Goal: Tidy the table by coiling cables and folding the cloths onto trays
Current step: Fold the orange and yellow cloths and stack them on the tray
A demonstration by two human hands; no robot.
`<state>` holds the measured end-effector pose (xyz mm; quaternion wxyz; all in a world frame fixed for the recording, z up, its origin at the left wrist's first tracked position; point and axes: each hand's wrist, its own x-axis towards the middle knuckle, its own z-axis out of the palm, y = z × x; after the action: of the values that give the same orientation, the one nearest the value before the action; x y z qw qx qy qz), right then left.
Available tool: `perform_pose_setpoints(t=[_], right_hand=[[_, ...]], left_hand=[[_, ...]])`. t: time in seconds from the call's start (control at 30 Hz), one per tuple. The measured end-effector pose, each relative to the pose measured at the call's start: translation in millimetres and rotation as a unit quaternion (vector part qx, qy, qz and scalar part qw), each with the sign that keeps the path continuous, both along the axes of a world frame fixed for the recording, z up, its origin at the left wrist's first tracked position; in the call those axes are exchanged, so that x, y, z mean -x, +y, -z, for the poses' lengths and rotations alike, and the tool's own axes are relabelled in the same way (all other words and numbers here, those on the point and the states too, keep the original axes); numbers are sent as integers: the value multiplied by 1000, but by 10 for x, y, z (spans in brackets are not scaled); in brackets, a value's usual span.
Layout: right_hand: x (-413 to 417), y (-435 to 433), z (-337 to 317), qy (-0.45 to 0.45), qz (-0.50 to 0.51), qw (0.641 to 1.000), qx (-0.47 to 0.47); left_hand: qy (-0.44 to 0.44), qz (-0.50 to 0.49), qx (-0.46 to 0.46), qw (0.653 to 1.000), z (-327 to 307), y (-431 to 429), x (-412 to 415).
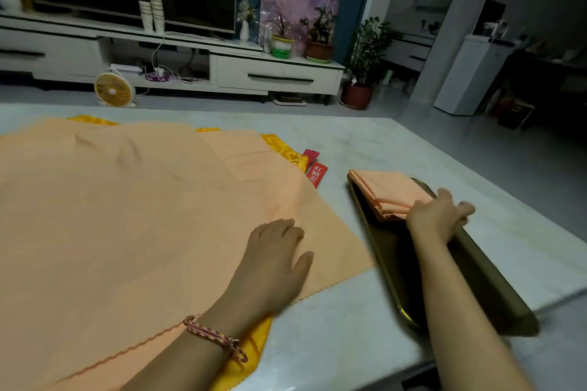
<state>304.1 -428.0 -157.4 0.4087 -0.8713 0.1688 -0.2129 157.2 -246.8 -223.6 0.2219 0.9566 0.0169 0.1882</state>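
Orange cloth (143,206), head view: spread flat on the marble table (365,143), laid over a yellow cloth (286,152). Left hand (276,257) is pressed flat on it, fingers straight. A folded orange cloth (387,190) is set at the far end of the dark tray (390,251). Right hand (440,216) is placed at its near edge; the hand is blurred and its grip cannot be told.

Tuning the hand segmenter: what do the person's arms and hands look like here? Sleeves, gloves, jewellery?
Both forearms bare, no sleeves or gloves in view. At the wrist of the left hand, a braided cord bracelet in pink and yellow strands with a knotted tail. The right hand wears nothing visible.
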Motion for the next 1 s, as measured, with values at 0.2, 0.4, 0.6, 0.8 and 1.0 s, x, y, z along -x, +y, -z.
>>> perform_pose_setpoints(t=[0.2, 0.4, 0.6, 0.8, 1.0], right_hand=[[343, 197, -337, -30, -164, 986, 10], [933, 427, -245, 124, -471, 873, 37], [1223, 616, -43, 143, -542, 814, 153], [1410, 940, 169, 46, -581, 771, 255], [1654, 1330, 282, 1, -640, 713, 285]], left_hand=[[43, 23, 31, 998, -232, -78, 236], [222, 29, -113, 968, -278, 171, 701], [142, 17, -106, 984, -314, 257, 897], [206, -60, -118, 970, -251, 733, 1271], [248, -55, -155, 955, -286, 872, 1447]])
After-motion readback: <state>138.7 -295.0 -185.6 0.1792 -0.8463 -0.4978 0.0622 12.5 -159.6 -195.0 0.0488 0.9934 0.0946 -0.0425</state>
